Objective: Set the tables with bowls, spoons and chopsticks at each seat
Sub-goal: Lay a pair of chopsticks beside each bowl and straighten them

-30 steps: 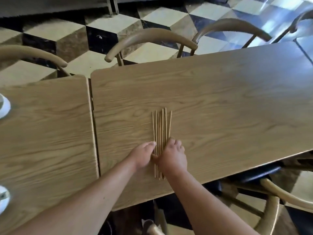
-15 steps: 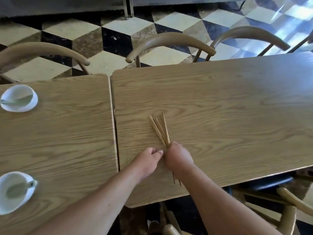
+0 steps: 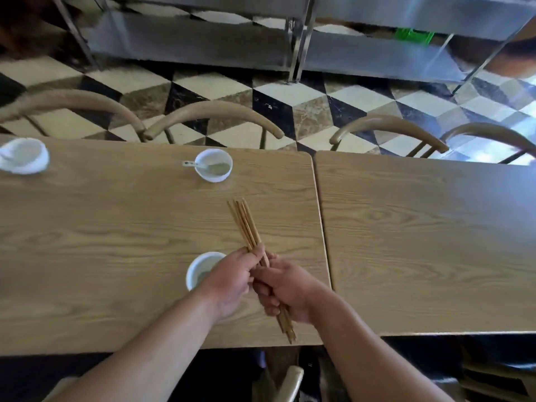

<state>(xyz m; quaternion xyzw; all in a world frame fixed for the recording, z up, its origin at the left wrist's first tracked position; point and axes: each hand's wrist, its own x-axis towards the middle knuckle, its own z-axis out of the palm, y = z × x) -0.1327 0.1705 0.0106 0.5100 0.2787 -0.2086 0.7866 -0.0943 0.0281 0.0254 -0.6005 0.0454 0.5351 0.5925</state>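
A bundle of chopsticks [image 3: 245, 224] is held over the left table [image 3: 101, 227], in the lower middle of the frame. The right hand [image 3: 290, 291] is curled round the lower part of the bundle. The left hand [image 3: 232, 282] pinches it a little higher, touching the right one. The upper ends are slightly fanned and point up and to the left. The lower ends stick out below the right hand, near the front edge of the table.

The near bowl [image 3: 200, 268] is partly covered by the left hand. The far bowl [image 3: 214, 165], with a spoon [image 3: 190, 163] in it, is placed close to the back edge, well apart from the chopsticks, with bare wood between them. A third bowl [image 3: 24, 155], blurred, is seen at the left edge of the frame.

The left table is separated from the right table [image 3: 420, 233] by a narrow gap [image 3: 320, 227], just right of the hands. Chairs [image 3: 214, 117] are lined along the back edge.
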